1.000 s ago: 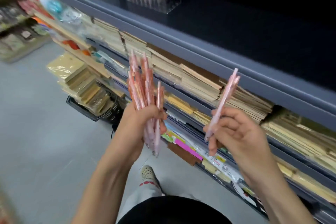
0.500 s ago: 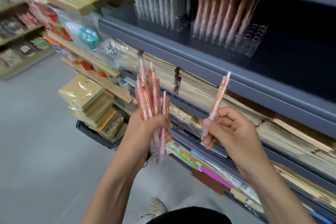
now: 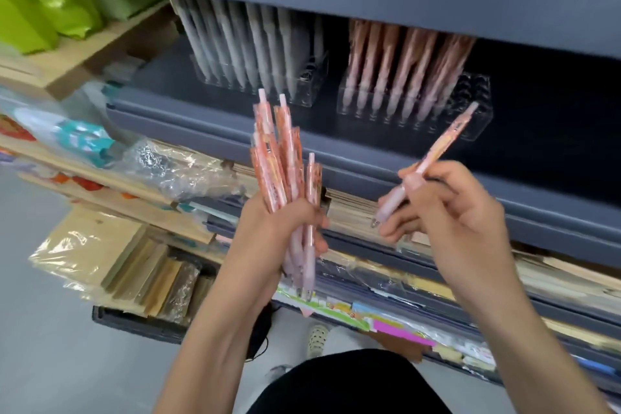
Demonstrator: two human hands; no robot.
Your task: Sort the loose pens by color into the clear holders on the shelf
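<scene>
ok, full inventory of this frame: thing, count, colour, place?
pen bundle: several, orange-pink, upright in left hand
single pen: one, pink, tilted, in right hand
shelf: one, grey, ahead
left clear holder: one, on the shelf, holds pale grey pens
right clear holder: one, same shelf, holds pink pens, right-end slots empty
green bags: several, top left
wrapped paper stacks: several, tan, lower left
left hand: grips the bundle
right hand: fingers pinch the single pen
</scene>
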